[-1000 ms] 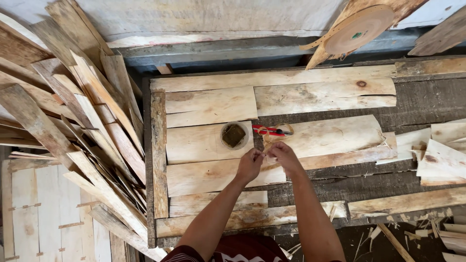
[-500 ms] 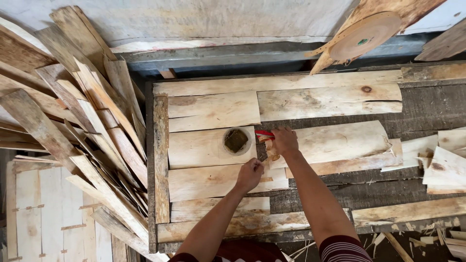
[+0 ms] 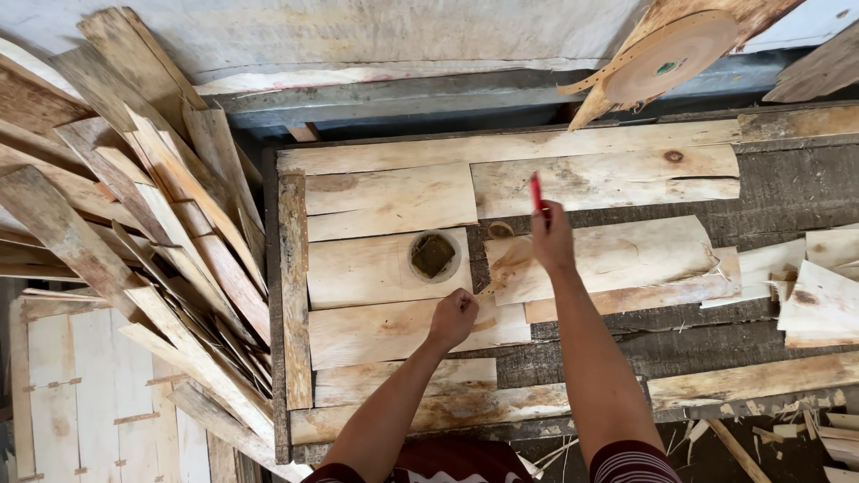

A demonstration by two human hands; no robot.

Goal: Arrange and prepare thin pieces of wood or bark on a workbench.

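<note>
Round tin [image 3: 434,256] was the only thing standing up on the bench. Flat boards [image 3: 389,201] all around it, so easy passing above and right of it. Left of it, the leaning plank pile [image 3: 152,233] blocked everything.
</note>
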